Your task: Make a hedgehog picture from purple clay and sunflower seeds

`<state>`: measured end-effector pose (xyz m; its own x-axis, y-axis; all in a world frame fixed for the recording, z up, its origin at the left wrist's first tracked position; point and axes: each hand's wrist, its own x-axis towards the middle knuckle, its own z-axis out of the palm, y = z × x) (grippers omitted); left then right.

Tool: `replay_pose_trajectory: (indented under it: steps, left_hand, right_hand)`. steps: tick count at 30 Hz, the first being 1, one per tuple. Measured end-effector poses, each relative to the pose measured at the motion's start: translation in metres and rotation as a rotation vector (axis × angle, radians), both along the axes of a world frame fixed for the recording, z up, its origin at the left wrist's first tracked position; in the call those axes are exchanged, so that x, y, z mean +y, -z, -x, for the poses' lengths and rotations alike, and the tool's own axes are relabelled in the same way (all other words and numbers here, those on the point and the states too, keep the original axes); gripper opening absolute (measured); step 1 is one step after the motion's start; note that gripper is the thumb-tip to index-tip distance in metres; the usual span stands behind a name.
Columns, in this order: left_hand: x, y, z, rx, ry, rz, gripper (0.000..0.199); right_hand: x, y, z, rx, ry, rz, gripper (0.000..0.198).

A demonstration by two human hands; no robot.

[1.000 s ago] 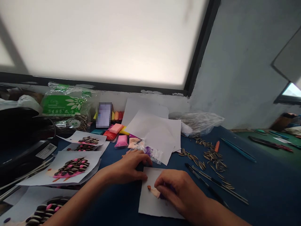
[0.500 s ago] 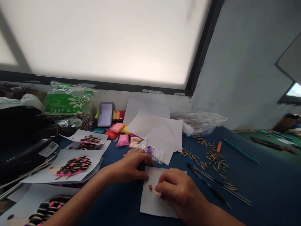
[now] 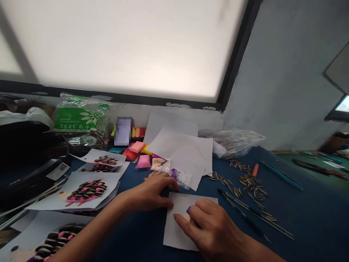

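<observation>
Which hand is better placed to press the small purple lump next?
Probably the right hand: its fingers touch the purple lump over the square white paper; the left hand is at the paper's corner.

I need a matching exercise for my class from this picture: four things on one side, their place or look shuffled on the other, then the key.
1. Left hand
2. Orange stick
3. Right hand
4. Window

A. Over the right part of the small sheet
B. Pale, with a dark frame
C. Mostly left of the small sheet, thumb at its edge
D. Beside scattered seeds

Pairs: 1-C, 2-D, 3-A, 4-B
</observation>
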<state>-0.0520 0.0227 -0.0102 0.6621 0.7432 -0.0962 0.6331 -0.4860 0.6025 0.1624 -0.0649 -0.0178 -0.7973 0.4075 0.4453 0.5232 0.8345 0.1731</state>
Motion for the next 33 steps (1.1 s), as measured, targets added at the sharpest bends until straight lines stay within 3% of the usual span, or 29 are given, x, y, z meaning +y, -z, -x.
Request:
replay_pose_trajectory:
  steps: [9, 16, 23, 33]
  left_hand:
    - [0.0, 0.001, -0.001, 0.004, 0.006, -0.007, 0.035]
    - [0.001, 0.002, 0.0, -0.007, 0.018, -0.02, 0.035]
    - [0.002, 0.004, 0.001, -0.025, 0.025, -0.022, 0.035]
    - [0.001, 0.002, 0.001, -0.015, 0.018, -0.017, 0.035]
  right_hand:
    - [0.006, 0.007, 0.001, -0.05, 0.025, 0.018, 0.021]
    - [0.005, 0.003, 0.001, -0.012, 0.157, 0.313, 0.03]
    - [0.008, 0.0, 0.004, -0.054, 0.153, 0.29, 0.023]
    - [0.01, -0.006, 0.005, -0.073, 0.209, 0.433, 0.021]
